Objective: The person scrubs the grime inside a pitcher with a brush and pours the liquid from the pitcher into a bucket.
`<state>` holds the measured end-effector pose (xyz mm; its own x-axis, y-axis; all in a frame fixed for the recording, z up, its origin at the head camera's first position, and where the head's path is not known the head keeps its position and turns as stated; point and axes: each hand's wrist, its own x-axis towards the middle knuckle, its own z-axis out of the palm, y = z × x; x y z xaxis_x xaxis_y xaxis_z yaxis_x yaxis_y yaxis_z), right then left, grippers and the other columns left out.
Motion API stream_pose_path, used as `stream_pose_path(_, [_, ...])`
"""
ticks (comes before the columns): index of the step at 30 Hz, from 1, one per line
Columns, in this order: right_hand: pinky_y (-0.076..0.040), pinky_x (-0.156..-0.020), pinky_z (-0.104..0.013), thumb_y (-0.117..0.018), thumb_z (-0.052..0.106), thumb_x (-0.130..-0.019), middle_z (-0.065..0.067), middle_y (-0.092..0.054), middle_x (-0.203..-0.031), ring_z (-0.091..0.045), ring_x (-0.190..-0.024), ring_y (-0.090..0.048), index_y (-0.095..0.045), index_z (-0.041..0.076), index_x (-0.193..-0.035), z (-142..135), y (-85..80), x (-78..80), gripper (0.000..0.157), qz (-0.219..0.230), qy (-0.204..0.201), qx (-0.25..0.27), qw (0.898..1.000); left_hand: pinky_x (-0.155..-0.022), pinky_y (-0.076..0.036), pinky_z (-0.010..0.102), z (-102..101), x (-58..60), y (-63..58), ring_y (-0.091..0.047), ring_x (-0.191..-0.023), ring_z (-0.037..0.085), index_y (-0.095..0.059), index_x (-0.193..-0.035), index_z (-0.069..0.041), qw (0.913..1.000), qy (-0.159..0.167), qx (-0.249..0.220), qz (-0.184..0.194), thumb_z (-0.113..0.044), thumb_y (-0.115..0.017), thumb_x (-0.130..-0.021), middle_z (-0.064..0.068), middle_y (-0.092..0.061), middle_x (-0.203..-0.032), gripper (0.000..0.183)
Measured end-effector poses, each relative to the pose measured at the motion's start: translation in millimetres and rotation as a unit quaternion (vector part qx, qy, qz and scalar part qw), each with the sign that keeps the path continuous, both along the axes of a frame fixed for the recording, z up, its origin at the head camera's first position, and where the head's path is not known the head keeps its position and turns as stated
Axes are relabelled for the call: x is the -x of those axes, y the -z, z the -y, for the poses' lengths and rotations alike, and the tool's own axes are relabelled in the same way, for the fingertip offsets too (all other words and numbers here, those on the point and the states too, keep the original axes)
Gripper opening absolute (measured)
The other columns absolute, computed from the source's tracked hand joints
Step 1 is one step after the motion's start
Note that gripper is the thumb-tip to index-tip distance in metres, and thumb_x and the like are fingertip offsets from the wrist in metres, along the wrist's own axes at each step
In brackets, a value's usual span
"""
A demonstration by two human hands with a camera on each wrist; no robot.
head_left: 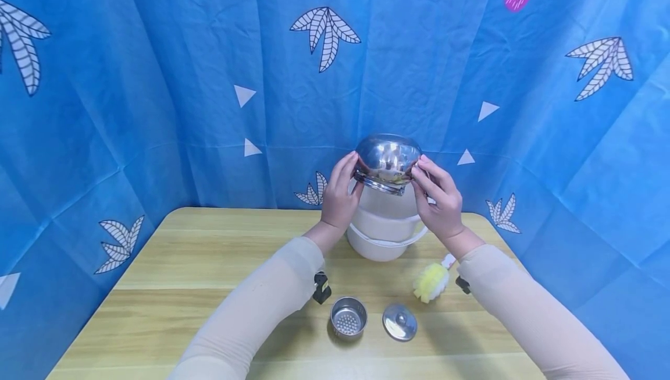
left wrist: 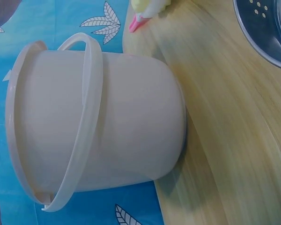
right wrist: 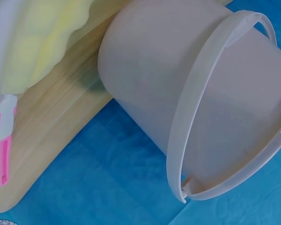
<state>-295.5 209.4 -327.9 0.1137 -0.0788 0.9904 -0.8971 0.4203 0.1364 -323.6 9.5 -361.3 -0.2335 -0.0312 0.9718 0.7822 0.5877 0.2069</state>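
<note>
Both hands hold a shiny rounded steel pot [head_left: 388, 156] up over a white bucket [head_left: 382, 246], one hand at each side. Its bottom is turned upward and its rimmed edge faces down toward the bucket. The left hand [head_left: 340, 196] grips the left side near the rim, fingertips on the metal. On the opposite side, the right hand [head_left: 439, 199] pinches the edge with thumb and fingers. The pot's inside is hidden. In the left wrist view the bucket [left wrist: 131, 117] shows its curved handle hanging across the side.
A perforated metal strainer cup [head_left: 348, 317] and a small round metal lid [head_left: 400, 322] lie on the wooden table [head_left: 209, 287] near the front. To the right lies a yellow-and-white sponge brush [head_left: 431, 282] with a pink-and-white handle [right wrist: 3, 140]. Blue patterned curtain [head_left: 209, 77] surrounds the table.
</note>
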Motion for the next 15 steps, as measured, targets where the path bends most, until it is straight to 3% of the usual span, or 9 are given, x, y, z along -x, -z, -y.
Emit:
stream_pose_path(6, [-0.051,-0.101,-0.033,-0.069,-0.005,-0.090,-0.029,-0.065,-0.111,-0.047,-0.110,-0.063,-0.074,-0.009,-0.104,-4,2.1,8.5,0.015,-0.016,0.003,-0.005,1.000,-0.105,-0.045,0.025,0,1.2,-0.1,-0.058,-0.126,0.030,-0.054,-0.137,0.001,1.0000,-0.005,0.001,-0.003,0.005,-0.078,-0.082,0.017,-0.056,-0.138,0.060])
stream_pose_path(10, [-0.052,-0.100,-0.034,-0.067,0.005,-0.095,-0.027,-0.066,-0.112,-0.045,-0.111,-0.064,-0.074,-0.007,-0.105,-7,4.2,13.8,0.017,-0.017,0.003,-0.008,1.000,-0.105,-0.045,0.024,0,1.2,-0.6,-0.057,-0.126,0.030,-0.054,-0.137,0.002,0.9999,-0.008,0.002,-0.006,0.005,-0.078,-0.082,0.017,-0.056,-0.138,0.060])
stream_pose_path(15, [-0.052,-0.100,-0.035,-0.068,0.004,-0.095,-0.027,-0.066,-0.113,-0.044,-0.111,-0.064,-0.074,-0.006,-0.106,-7,3.8,14.9,0.017,-0.019,-0.001,-0.009,1.000,-0.104,-0.045,0.024,0,1.3,-0.5,-0.057,-0.126,0.029,-0.054,-0.137,0.002,0.9999,-0.010,0.002,-0.008,0.004,-0.077,-0.083,0.017,-0.056,-0.138,0.059])
